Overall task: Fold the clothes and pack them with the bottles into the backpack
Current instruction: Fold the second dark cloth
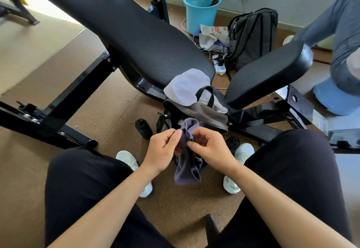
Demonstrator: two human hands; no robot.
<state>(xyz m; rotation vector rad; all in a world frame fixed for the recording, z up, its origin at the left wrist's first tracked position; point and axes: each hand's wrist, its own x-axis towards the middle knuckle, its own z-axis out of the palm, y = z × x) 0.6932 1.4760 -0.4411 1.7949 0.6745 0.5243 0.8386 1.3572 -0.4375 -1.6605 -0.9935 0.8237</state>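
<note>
Between the knees, the left hand and the right hand each pinch the upper edge of a purple-grey garment, fingers curled on the cloth. Its lower part hangs bunched above the floor. White shoes flank it. A dark bottle stands on the floor just left of the hands, and a second bottle stands by the far end of the right shoe. Beyond the hands sits what seems to be an open grey bag with a black strap, and a white cloth is draped over it at the bench pad's near end. A dark backpack leans at the floor's far edge, beside a blue bucket.
</note>
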